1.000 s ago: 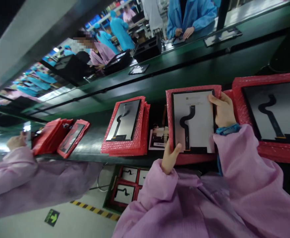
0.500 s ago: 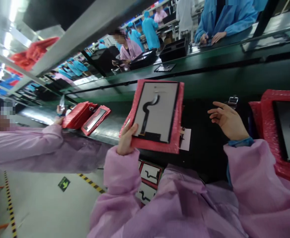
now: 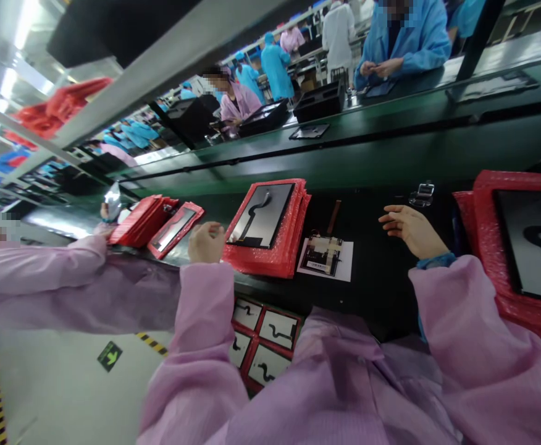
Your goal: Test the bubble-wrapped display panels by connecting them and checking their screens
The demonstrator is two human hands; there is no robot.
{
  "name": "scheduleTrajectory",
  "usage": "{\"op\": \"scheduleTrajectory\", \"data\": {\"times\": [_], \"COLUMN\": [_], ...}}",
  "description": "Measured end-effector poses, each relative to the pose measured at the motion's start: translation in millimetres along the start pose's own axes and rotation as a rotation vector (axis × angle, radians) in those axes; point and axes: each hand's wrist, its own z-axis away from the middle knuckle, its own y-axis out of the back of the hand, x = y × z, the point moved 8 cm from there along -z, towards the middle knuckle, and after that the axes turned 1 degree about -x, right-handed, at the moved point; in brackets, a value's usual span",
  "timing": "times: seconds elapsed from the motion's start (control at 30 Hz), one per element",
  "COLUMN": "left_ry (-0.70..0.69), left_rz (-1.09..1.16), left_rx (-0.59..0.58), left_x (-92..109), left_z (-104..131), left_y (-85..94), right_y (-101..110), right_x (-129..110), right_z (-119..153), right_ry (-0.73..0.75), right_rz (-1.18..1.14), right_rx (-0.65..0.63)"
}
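Note:
A display panel (image 3: 282, 213) with a curved black flex cable lies on top of a stack of red bubble-wrap sleeves (image 3: 264, 262). Just off the stack's left edge is my left hand (image 3: 207, 243), empty, its fingers loosely curled and parted. My right hand (image 3: 414, 230) hovers over the black bench top at the right, open, with nothing in it. Between my hands, a small circuit board assembly (image 3: 322, 254) with tan tape rests on a white sheet (image 3: 346, 262). A brown flex strip (image 3: 334, 216) lies behind it. Beyond my right hand sits a small clear-and-metal object (image 3: 422, 194).
At the right stands another red-sleeved stack with a display panel (image 3: 530, 247). Several panels fill a tray (image 3: 255, 332) below the bench edge. To the left, a co-worker's sleeve (image 3: 57, 266) reaches toward red sleeves (image 3: 143, 219). A green rail (image 3: 367, 157) runs behind.
My left hand has set the display panel in its red sleeve down on the stack, let go and moved left. The board assembly is now uncovered. My right hand stays open, nearly in place.

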Motion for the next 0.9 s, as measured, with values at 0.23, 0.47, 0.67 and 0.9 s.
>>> {"op": "scheduleTrajectory", "data": {"times": [0.23, 0.47, 0.67, 0.9], "left_ry": [-0.741, -1.321, -1.166, -1.110], "left_rz": [-0.010, 0.158, 0.126, 0.113], "left_rx": [0.252, -0.120, -0.303, -0.312], "left_x": [59, 98, 97, 97], "left_z": [117, 275, 288, 284], "left_y": [-14.1, -120.1, -169.4, -167.5], "right_y": [-2, -11, -18, 21], "right_x": [6, 9, 12, 7], "right_z": [-3, -3, 41, 154], "right_ry": [-0.013, 0.182, 0.381, 0.527], "right_rz": [0.241, 0.588, 0.850, 1.074], "right_rx": [0.024, 0.121, 0.151, 0.620]}}
